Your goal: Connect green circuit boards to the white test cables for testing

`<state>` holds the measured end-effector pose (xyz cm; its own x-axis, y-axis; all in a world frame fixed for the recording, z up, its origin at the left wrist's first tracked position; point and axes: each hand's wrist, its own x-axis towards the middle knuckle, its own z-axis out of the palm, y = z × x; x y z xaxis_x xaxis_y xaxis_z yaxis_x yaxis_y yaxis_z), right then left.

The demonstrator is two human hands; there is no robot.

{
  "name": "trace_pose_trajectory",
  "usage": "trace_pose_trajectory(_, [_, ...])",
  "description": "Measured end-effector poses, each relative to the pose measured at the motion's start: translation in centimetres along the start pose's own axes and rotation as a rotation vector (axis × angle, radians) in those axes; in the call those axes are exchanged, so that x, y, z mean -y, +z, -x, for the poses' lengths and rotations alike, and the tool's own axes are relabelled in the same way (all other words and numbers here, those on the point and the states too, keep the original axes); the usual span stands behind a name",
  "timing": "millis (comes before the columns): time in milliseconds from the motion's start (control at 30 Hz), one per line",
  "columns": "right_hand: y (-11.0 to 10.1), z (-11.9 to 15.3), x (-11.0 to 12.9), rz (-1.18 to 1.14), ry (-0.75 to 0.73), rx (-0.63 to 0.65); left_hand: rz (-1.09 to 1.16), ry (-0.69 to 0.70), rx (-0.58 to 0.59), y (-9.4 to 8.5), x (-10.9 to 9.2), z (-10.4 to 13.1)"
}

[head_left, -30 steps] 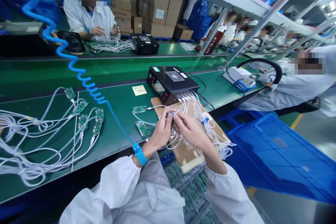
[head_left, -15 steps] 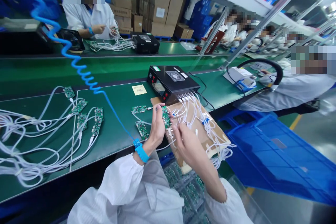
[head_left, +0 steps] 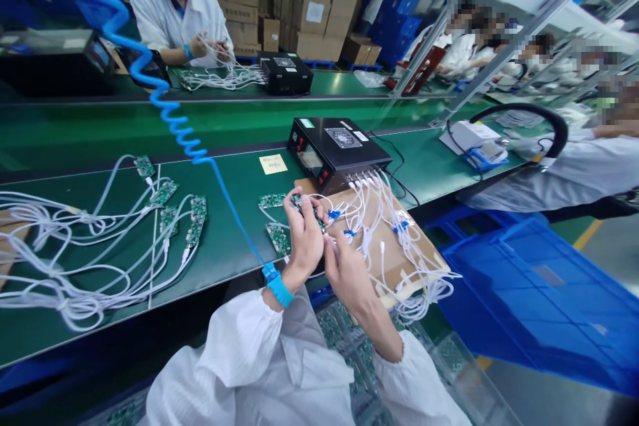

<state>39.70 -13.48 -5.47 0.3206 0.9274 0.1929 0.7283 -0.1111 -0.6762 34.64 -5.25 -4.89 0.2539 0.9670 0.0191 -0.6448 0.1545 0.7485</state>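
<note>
My left hand (head_left: 305,236), with a blue strap (head_left: 277,284) at its wrist, holds a small green circuit board (head_left: 299,201), partly covered by the fingers. Close against its right side, my right hand (head_left: 344,266) has thumb and fingers pinched at the board's lower end; what they hold is too small to make out. Two more boards (head_left: 278,238) lie on the green bench just left of my left hand. White cables (head_left: 367,213) run from the black box (head_left: 344,146) over a cardboard sheet (head_left: 419,246) beside my hands.
Several cabled boards (head_left: 198,216) and looped white cables (head_left: 64,293) cover the left bench. A coiled blue cord (head_left: 174,123) hangs ahead. Blue crates (head_left: 539,279) stand at right; trays of boards (head_left: 349,339) sit below my hands. A person (head_left: 184,20) works across the bench.
The view has shifted slightly. My left fingers have closed further over the board, which is tilted and shows less of its face. My right hand stays close beside it.
</note>
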Motion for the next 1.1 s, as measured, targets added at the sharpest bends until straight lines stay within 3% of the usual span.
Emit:
trace_pose_trajectory(133, [0.0, 0.4, -0.1, 0.038, -0.027, -0.009, -0.001, 0.111, -0.111, -0.6, -2.3, -1.6])
trace_pose_trajectory(200, [-0.5, 0.8, -0.8, 0.092, -0.006, -0.004, -0.009, 0.247, -0.261, -2.3, -4.6, -3.5])
trace_pose_trajectory(267, [-1.1, 0.9, -1.8, 0.164, 0.019, 0.023, -0.073, 0.349, -0.338, -5.0, -6.9, -5.2])
trace_pose_trajectory(333, [-1.6, 0.9, -2.3, 0.26, 0.018, 0.051, -0.278, 0.285, -0.241, -8.1, -8.6, -5.8])
trace_pose_trajectory(400, [-1.5, 0.6, -2.1, 0.379, 0.022, 0.064, -0.575, 0.084, -0.11, -11.1, -9.0, -5.1])
trace_pose_trajectory(467, [-0.8, 0.1, -0.9, 0.505, 0.054, 0.048, -0.863, -0.09, -0.006, -13.2, -8.3, -3.6])
trace_pose_trajectory(533, [0.2, -0.6, 0.8, 0.613, 0.076, -0.004, -1.019, -0.131, 0.083, -14.2, -7.1, -2.0])
trace_pose_trajectory(633, [2.1, -2.0, 3.3, 0.676, -0.037, -0.057, -1.082, -0.039, 0.168, -13.9, -5.5, -0.6])
trace_pose_trajectory(767, [3.5, -4.3, 4.5, 0.557, -0.225, 0.164, -1.04, 0.109, 0.167, -12.8, -5.1, 0.0])
trace_pose_trajectory(900, [3.0, -5.6, 3.3, 0.17, -0.206, 0.329, -0.891, 0.179, 0.196, -12.4, -5.1, 0.3])
trace_pose_trajectory(1100, [1.4, -6.1, 1.5, -0.446, -0.093, 0.403, -0.807, 0.241, 0.216, -10.6, -2.8, -0.4])
